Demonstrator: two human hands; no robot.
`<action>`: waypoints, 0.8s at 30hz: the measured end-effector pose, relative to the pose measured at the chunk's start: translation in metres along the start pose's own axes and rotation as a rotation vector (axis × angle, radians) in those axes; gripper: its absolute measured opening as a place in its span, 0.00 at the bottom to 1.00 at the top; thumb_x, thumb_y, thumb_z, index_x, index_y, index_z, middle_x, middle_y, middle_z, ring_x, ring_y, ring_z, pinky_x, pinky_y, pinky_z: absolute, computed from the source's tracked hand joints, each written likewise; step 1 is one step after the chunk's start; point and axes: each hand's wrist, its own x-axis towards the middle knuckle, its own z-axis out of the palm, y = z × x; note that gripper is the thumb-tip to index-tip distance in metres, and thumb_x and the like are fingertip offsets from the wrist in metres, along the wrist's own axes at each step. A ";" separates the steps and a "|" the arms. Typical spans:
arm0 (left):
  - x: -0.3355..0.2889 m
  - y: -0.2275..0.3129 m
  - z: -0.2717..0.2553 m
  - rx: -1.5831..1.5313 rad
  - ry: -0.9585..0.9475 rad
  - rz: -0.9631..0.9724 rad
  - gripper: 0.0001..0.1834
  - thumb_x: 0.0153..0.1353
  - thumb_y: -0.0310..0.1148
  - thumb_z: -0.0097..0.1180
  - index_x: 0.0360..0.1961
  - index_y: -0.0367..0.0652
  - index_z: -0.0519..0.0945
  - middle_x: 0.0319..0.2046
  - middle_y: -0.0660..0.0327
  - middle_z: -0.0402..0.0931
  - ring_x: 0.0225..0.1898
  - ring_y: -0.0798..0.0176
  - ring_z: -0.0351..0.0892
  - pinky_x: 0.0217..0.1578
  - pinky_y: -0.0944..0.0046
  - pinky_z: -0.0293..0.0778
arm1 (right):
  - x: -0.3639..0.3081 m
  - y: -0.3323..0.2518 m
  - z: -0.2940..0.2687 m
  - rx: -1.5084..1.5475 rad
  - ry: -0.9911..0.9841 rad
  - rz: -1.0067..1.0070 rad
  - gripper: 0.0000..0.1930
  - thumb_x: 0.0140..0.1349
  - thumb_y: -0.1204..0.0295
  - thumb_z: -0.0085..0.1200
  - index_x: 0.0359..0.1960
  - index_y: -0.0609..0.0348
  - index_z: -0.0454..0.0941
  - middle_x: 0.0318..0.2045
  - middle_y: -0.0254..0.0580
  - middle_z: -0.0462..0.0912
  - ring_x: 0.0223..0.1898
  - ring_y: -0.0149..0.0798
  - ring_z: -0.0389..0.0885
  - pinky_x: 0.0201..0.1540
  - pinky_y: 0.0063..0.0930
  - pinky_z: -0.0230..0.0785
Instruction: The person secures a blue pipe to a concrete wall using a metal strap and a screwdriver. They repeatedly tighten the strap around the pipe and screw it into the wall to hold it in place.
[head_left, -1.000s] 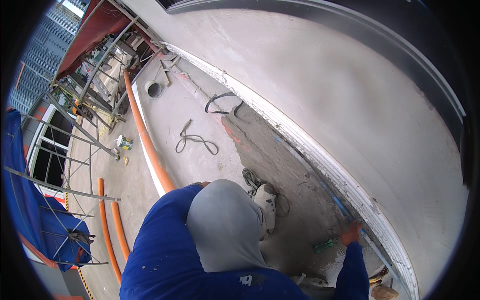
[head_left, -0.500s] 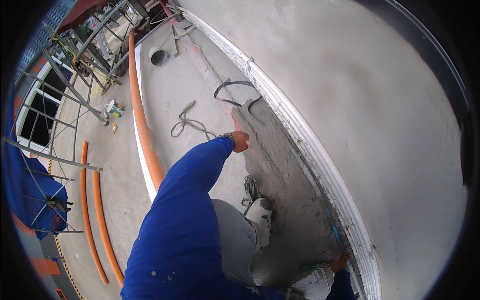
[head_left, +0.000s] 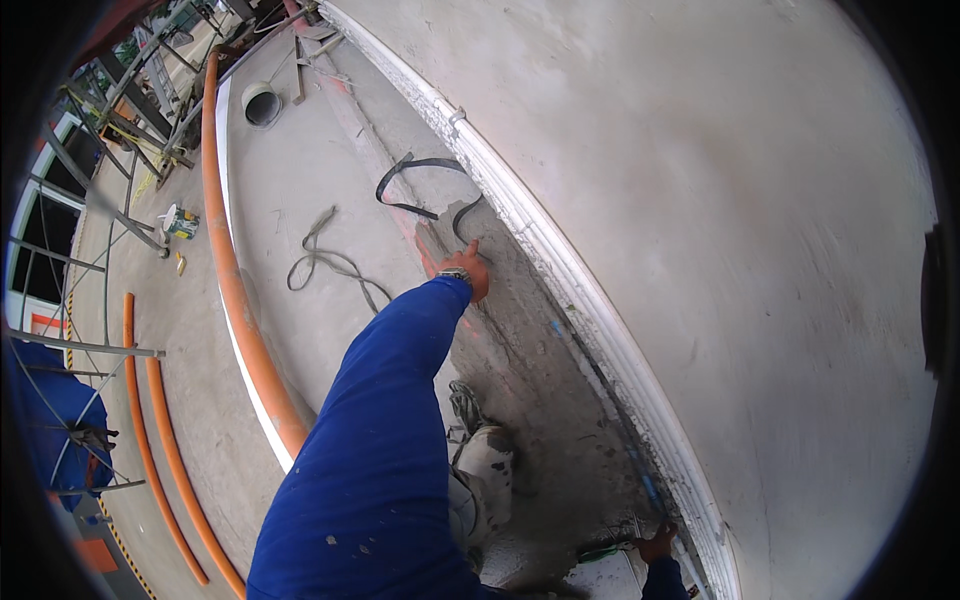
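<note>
My left hand (head_left: 474,272), a watch at its wrist, reaches out over the rough grey mortar strip (head_left: 540,350). Its index finger stretches toward the lower end of a black strap (head_left: 400,180); whether they touch I cannot tell. My right hand (head_left: 657,543) is low at the right, beside a thin pipe with a blue stretch (head_left: 650,490) at the foot of the wall. Green strands (head_left: 600,552) lie next to it. That hand is small and dark, so its grip is unclear.
White ribbed moulding (head_left: 590,290) runs along the plastered wall (head_left: 760,250). A cord (head_left: 320,255) and a bucket on its side (head_left: 262,105) lie on the floor. Leftward are a long orange pipe (head_left: 228,260), a paint tin (head_left: 180,222) and scaffolding (head_left: 130,220). My spattered boot (head_left: 488,465) stands below.
My left hand has gone from a closed fist to a stretched index finger, nearer the black strap's end. My right hand stays by the thin pipe. The whole view has shifted.
</note>
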 end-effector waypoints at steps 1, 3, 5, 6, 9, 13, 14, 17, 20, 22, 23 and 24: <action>0.006 -0.001 0.007 -0.016 0.002 0.007 0.27 0.62 0.34 0.57 0.63 0.42 0.84 0.86 0.49 0.44 0.74 0.38 0.69 0.70 0.35 0.69 | 0.001 0.008 0.002 0.011 0.001 0.001 0.70 0.54 0.45 0.77 0.81 0.77 0.38 0.81 0.79 0.44 0.84 0.61 0.43 0.83 0.47 0.23; 0.017 0.002 0.011 -0.054 0.019 0.034 0.26 0.62 0.33 0.56 0.62 0.42 0.84 0.84 0.50 0.49 0.74 0.39 0.69 0.71 0.34 0.67 | 0.004 0.036 0.012 -0.008 0.055 0.013 0.70 0.54 0.44 0.76 0.81 0.78 0.39 0.81 0.79 0.44 0.84 0.62 0.44 0.83 0.49 0.22; 0.013 0.004 0.005 -0.053 -0.024 0.040 0.27 0.68 0.35 0.53 0.66 0.39 0.82 0.82 0.52 0.56 0.77 0.43 0.65 0.75 0.36 0.61 | 0.004 0.034 0.008 0.005 0.056 0.029 0.69 0.55 0.43 0.75 0.81 0.77 0.41 0.81 0.80 0.44 0.84 0.63 0.44 0.83 0.51 0.20; 0.007 -0.003 0.008 -0.050 -0.056 0.026 0.27 0.70 0.36 0.51 0.68 0.38 0.80 0.80 0.54 0.59 0.78 0.44 0.62 0.77 0.37 0.58 | 0.005 0.020 0.007 0.019 0.024 0.040 0.69 0.55 0.43 0.75 0.81 0.77 0.42 0.81 0.80 0.45 0.84 0.64 0.44 0.83 0.52 0.19; 0.009 0.008 0.012 -0.005 0.115 0.060 0.29 0.70 0.40 0.52 0.67 0.36 0.80 0.74 0.52 0.68 0.76 0.44 0.64 0.77 0.36 0.55 | 0.007 0.029 0.001 -0.271 -0.072 0.029 0.73 0.55 0.34 0.71 0.81 0.80 0.39 0.80 0.77 0.51 0.84 0.61 0.47 0.85 0.46 0.32; -0.003 0.056 0.006 0.161 0.156 0.298 0.30 0.65 0.44 0.58 0.65 0.41 0.81 0.69 0.52 0.75 0.75 0.46 0.67 0.78 0.32 0.53 | 0.006 0.070 0.007 -0.276 0.000 0.027 0.76 0.53 0.29 0.69 0.81 0.80 0.39 0.79 0.77 0.54 0.85 0.59 0.46 0.84 0.51 0.23; -0.013 0.040 0.017 0.182 0.128 0.332 0.30 0.65 0.45 0.59 0.65 0.41 0.81 0.69 0.52 0.76 0.75 0.46 0.67 0.77 0.31 0.52 | 0.007 0.051 0.013 -0.189 -0.032 0.016 0.73 0.54 0.32 0.70 0.82 0.77 0.41 0.80 0.76 0.52 0.84 0.63 0.45 0.85 0.47 0.28; -0.035 0.057 0.020 -0.017 0.046 0.531 0.30 0.64 0.47 0.63 0.63 0.43 0.83 0.67 0.52 0.77 0.74 0.48 0.70 0.78 0.30 0.52 | 0.007 0.026 -0.006 -0.339 -0.044 0.024 0.70 0.53 0.40 0.74 0.82 0.75 0.43 0.80 0.77 0.48 0.80 0.70 0.56 0.84 0.41 0.43; -0.080 0.073 0.010 -0.120 -0.046 0.632 0.28 0.63 0.46 0.67 0.61 0.43 0.84 0.65 0.50 0.79 0.69 0.45 0.76 0.78 0.34 0.55 | 0.008 0.004 -0.003 -0.139 0.043 0.055 0.69 0.52 0.40 0.73 0.81 0.79 0.46 0.79 0.80 0.47 0.83 0.72 0.40 0.83 0.43 0.49; -0.116 0.118 -0.009 -0.162 -0.066 0.762 0.28 0.63 0.45 0.68 0.60 0.42 0.84 0.65 0.49 0.79 0.67 0.43 0.78 0.77 0.38 0.59 | 0.010 0.034 0.000 -0.315 0.007 0.064 0.68 0.53 0.40 0.74 0.82 0.75 0.47 0.81 0.76 0.43 0.82 0.73 0.44 0.83 0.44 0.51; -0.138 0.108 -0.010 -0.211 -0.161 0.749 0.27 0.64 0.43 0.69 0.61 0.41 0.84 0.65 0.50 0.79 0.67 0.44 0.78 0.76 0.40 0.61 | 0.002 -0.014 -0.005 -0.110 0.057 0.084 0.68 0.52 0.43 0.77 0.83 0.71 0.47 0.82 0.74 0.42 0.81 0.72 0.51 0.81 0.46 0.56; -0.154 0.124 -0.016 -0.276 -0.239 0.798 0.26 0.65 0.41 0.69 0.61 0.41 0.84 0.66 0.50 0.79 0.68 0.46 0.78 0.75 0.42 0.64 | -0.007 -0.017 -0.010 -0.102 0.090 0.120 0.69 0.50 0.46 0.80 0.83 0.70 0.47 0.82 0.72 0.42 0.79 0.71 0.58 0.79 0.47 0.61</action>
